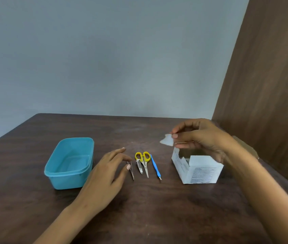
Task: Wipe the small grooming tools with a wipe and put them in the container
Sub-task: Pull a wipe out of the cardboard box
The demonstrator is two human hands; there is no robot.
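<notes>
A small white wipe is pinched by the right hand above the opened white box near the table's right edge. The left hand, fingers relaxed and spread, is laid beside the tweezers. Nail clippers, yellow-handled scissors and a blue cuticle tool are lined up between the blue container and the box.

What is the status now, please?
Right hand pinches small white wipe above open white cardboard box. Left hand open, reaching thin metal tweezers. Blue plastic container empty. Nothing blocking.
</notes>
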